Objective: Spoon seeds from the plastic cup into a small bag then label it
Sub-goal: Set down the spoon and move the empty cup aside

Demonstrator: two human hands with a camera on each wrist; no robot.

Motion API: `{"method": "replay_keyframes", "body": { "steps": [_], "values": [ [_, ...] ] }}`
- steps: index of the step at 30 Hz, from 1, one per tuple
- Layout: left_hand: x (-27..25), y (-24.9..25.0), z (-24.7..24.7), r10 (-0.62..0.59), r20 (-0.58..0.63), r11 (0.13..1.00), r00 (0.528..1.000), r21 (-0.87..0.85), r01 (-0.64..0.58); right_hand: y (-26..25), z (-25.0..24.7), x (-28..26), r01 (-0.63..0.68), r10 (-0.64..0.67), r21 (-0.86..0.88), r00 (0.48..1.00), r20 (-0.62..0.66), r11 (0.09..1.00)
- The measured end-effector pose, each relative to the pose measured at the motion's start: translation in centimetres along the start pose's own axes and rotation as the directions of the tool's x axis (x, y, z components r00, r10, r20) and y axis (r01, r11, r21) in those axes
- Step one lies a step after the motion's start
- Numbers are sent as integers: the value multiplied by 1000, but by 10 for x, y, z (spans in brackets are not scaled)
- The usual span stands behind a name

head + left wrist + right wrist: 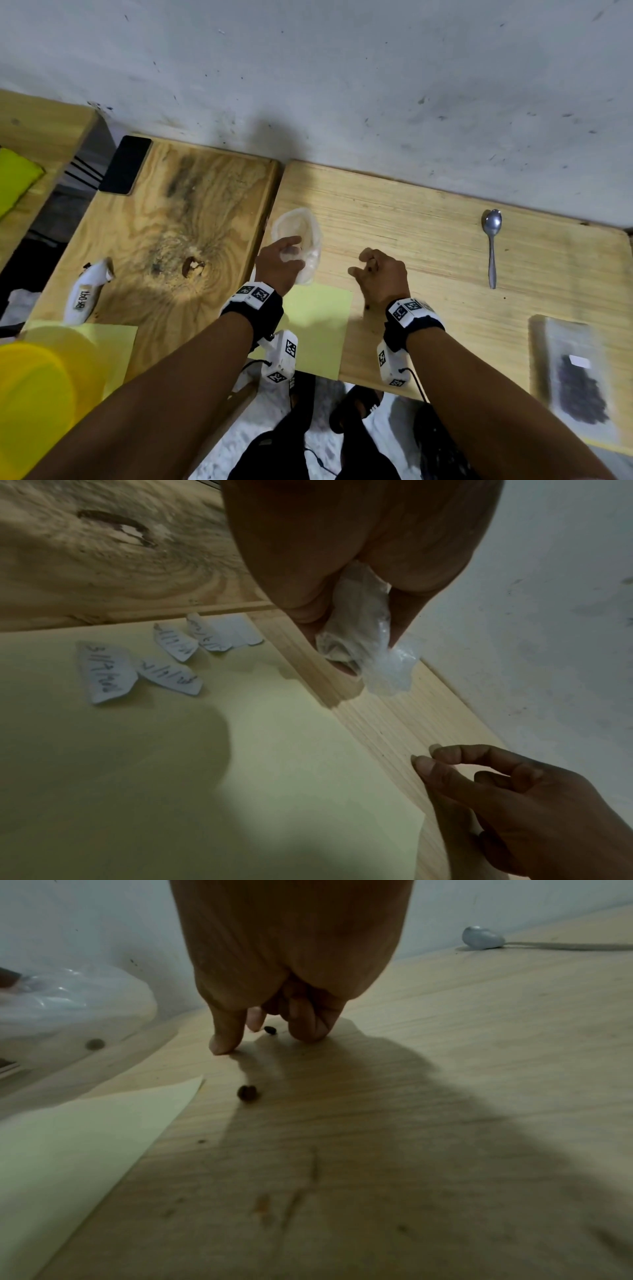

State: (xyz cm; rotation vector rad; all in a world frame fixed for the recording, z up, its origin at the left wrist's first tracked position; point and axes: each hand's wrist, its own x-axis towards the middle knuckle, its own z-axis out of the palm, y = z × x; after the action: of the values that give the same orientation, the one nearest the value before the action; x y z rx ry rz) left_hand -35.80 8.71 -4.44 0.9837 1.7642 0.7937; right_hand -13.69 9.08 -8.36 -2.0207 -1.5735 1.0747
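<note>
Seeds (247, 1092) loose beside right hand (274, 993) fingertips, curled, none pinched | left hand (279, 263) pinches plastic cup (297, 240) | risk: seeds roll off.

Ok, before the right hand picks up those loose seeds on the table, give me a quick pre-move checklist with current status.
1. Left hand has a grip on the clear plastic cup: ok.
2. Right hand free, fingertips down at the table: ok.
3. Seed between the fingertips, not yet pinched: ok.
4. Second seed loose nearer the wrist: not ok, needs collecting.
5. Spoon lying untouched to the right: ok.
6. Handwritten labels ready on the yellow sheet: ok.
</note>
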Motion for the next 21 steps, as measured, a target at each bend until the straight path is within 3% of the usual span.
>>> {"method": "replay_keyframes", "body": {
  "steps": [6, 21],
  "values": [
    [2, -1, 4, -12, 13, 1000, 1000, -10, 12, 10, -11, -10, 10, -12, 43, 999, 50, 999],
    [-1, 3, 11, -13, -7, 1000, 1000, 3, 13, 14, -8, -7, 45, -42, 37, 996, -78, 998]
  ]
}}
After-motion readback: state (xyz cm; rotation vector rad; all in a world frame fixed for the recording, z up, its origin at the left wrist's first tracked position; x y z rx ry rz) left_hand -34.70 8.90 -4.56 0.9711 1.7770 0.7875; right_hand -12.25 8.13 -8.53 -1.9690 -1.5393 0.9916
